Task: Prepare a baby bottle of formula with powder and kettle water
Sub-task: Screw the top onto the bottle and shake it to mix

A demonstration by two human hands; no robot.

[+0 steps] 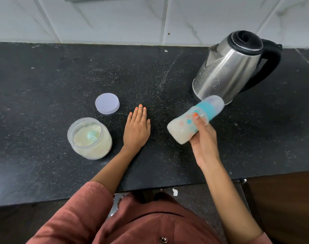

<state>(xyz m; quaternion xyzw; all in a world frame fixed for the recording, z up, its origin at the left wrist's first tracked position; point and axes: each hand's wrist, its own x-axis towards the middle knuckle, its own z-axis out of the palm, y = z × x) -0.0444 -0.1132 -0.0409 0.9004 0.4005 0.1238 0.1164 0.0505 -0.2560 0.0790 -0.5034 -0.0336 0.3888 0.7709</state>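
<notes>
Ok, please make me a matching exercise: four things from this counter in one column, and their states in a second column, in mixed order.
Things:
1. baby bottle
2. powder jar
3. lid
4. kettle

States:
a. lies flat on the counter, off its jar
b. stands upright at the back right
c. held tilted in the right hand
d. stands open, scoop inside

Pairs: 1-c, 2-d, 3-a, 4-b

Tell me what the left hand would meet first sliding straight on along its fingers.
Likely nothing before the white marbled wall tiles: the left hand lies flat on the black speckled countertop, and the round pale lilac lid sits left of that line.
</notes>
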